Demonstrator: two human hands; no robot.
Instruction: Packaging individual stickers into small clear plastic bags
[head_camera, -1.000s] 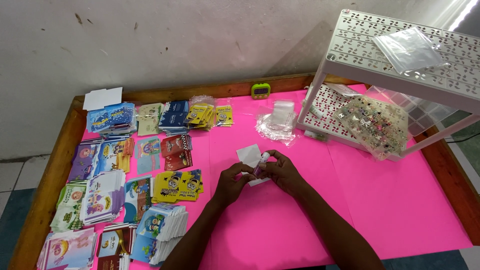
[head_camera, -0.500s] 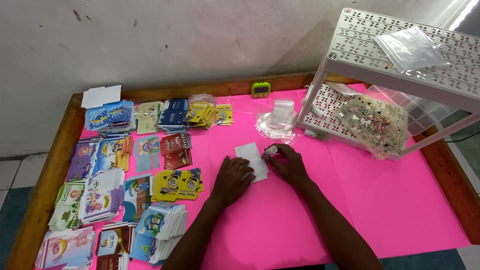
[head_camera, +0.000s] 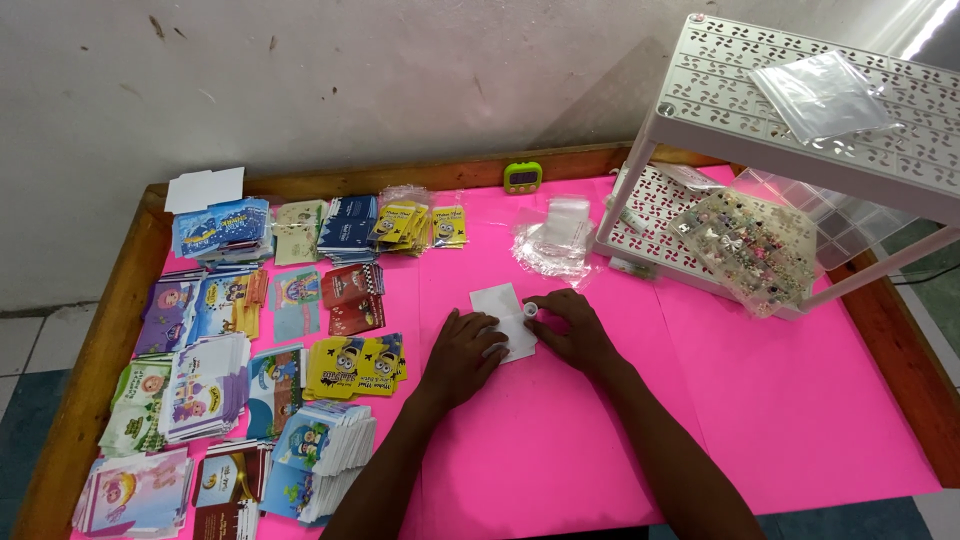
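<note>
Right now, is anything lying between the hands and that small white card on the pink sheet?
Nothing visible. The left hand presses on the white card, and the right hand touches its right edge.

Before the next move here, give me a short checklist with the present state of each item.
1. White packet flat on the pink tabletop: ok.
2. Left hand pressing the packet's lower edge: ok.
3. Right hand at the packet's right edge: ok.
4. Small white piece at the right fingertips, gripped or loose: cannot tell.
5. Clear bags apart from both hands: ok.
6. Card stacks apart from the packet: ok.
</note>
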